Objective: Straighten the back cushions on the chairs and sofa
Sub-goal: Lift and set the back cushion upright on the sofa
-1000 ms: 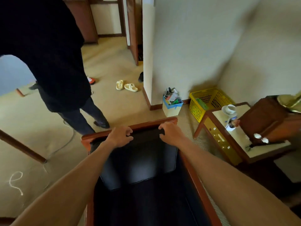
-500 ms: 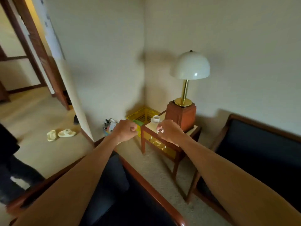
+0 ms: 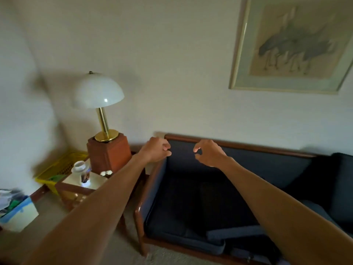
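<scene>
A dark blue sofa with a wooden frame (image 3: 238, 143) stands against the wall. Its left back cushion (image 3: 257, 165) lies flat against the frame. Another dark cushion (image 3: 342, 180) bulges forward at the right. A slimmer cushion (image 3: 236, 233) lies askew along the front of the seat (image 3: 177, 207). Both my arms reach out towards the sofa's left end. My left hand (image 3: 156, 152) hangs in the air as a fist near the frame's corner and holds nothing. My right hand (image 3: 209, 153) hovers before the back cushion, fingers loosely curled, thumb and forefinger apart, touching nothing.
Left of the sofa, a wooden side table (image 3: 76, 188) carries a white-domed brass lamp (image 3: 98, 92) and a cup (image 3: 79, 165). Behind it sits a yellow basket (image 3: 57, 169). A bin of papers (image 3: 17, 211) stands at the far left. A framed picture (image 3: 292, 44) hangs above.
The view has swung right from the armchair, past the side table, to the sofa. My hands let go of the armchair's back cushion and now hang free; the right hand has loosened.
</scene>
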`<state>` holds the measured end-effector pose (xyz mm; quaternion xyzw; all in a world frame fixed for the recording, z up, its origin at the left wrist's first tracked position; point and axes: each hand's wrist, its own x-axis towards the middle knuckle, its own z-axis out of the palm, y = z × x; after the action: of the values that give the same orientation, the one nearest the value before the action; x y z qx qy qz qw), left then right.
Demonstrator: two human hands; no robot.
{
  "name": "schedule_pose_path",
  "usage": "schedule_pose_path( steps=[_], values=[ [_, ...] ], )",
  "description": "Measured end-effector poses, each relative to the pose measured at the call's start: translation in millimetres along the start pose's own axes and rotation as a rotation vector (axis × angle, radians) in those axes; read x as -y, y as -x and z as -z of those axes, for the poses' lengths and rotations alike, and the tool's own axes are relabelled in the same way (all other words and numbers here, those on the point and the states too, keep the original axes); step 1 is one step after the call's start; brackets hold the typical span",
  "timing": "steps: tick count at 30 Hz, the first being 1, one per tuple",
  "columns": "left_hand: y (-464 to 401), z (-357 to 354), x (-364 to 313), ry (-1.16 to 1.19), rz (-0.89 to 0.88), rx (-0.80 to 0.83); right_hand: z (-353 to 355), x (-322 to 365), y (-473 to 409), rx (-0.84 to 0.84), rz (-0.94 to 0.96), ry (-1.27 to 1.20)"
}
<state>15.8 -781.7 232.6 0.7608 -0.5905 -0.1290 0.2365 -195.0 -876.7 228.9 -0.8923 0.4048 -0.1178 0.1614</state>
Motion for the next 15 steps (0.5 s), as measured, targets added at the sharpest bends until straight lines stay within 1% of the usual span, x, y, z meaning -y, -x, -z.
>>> schedule_pose_path(
  steps=[3, 7, 11, 15],
  values=[
    [-57, -50, -63, 0.036, -0.096, 0.079, 32, -88, 8, -0.041, -0.098, 0.014],
    [-116, -116, -126, 0.022, -0.175, 0.173, 51, -182, 17, -0.064, -0.233, 0.014],
    [-166, -183, -170, 0.018, -0.249, 0.281, 48, -261, 17, -0.054, -0.327, 0.023],
    [-208, -260, -190, 0.01, -0.275, 0.4, 31, -336, 10, -0.05, -0.441, 0.02]
  ],
)
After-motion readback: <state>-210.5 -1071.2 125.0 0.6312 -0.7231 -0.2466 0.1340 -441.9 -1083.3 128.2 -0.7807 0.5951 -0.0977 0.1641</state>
